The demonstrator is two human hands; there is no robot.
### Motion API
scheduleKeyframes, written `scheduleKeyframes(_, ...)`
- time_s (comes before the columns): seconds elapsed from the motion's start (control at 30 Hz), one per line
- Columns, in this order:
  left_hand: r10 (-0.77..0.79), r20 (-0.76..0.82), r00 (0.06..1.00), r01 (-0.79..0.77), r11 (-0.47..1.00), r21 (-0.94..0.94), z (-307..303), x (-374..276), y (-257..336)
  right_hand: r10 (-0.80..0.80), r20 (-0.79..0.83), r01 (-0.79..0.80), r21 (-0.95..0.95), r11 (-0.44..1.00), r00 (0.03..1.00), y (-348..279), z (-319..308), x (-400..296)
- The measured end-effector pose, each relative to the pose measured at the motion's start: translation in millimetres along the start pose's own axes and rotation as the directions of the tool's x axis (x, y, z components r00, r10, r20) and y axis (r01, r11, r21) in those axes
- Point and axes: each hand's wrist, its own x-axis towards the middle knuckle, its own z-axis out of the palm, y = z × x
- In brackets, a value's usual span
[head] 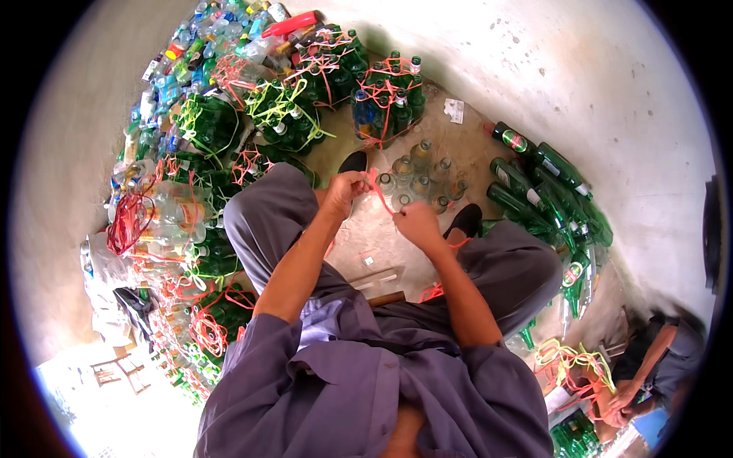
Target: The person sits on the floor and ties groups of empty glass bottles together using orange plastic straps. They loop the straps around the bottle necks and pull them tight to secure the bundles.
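Between my two hands runs a short stretch of red plastic strapping twine (380, 194). My left hand (346, 192) pinches its upper end, above my left knee's inner side. The other end goes into my right hand (417, 224), a fist that looks slightly blurred. Just beyond the hands, several clear glass bottles (421, 184) stand upright in a close cluster on the concrete floor (355, 240). My right hand overlaps the near edge of this cluster in the view; whether it touches a bottle I cannot tell.
Green glass bottles (518, 183) lie heaped at the right by the wall. Twine-tied bottle bundles (392, 97) stand ahead and left, before piled plastic bottles (212, 34). Loose red twine (130, 223) hangs at left. Another person's hands (621, 403) are at lower right, near yellow twine (572, 360).
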Motion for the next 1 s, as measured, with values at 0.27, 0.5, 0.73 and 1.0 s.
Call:
scheduleKeyframes(0.27, -0.184, -0.112, 0.977, 0.172, 0.979, -0.106, 13, -5, 4, 0.230, -0.045, -0.212, 0.242, 0.947, 0.972, 30, 71, 9)
scheduleKeyframes(0.5, -0.056, -0.060, 0.997, 0.059, 0.997, 0.050, 16, -1, -2, 0.251, -0.026, -0.226, 0.358, 0.906, 0.968, 40, 89, 14)
scheduleKeyframes(0.73, 0.268, 0.026, 0.963, -0.225, 0.748, 0.624, 18, 11, -24, 0.300, 0.037, -0.279, 0.485, 0.829, 0.953, 36, 87, 13)
scheduleKeyframes(1.0, 0.502, 0.327, 0.800, -0.425, 0.091, 0.901, 41, 5, -11, 0.324, 0.051, -0.308, 0.479, 0.822, 0.945, 31, 79, 11)
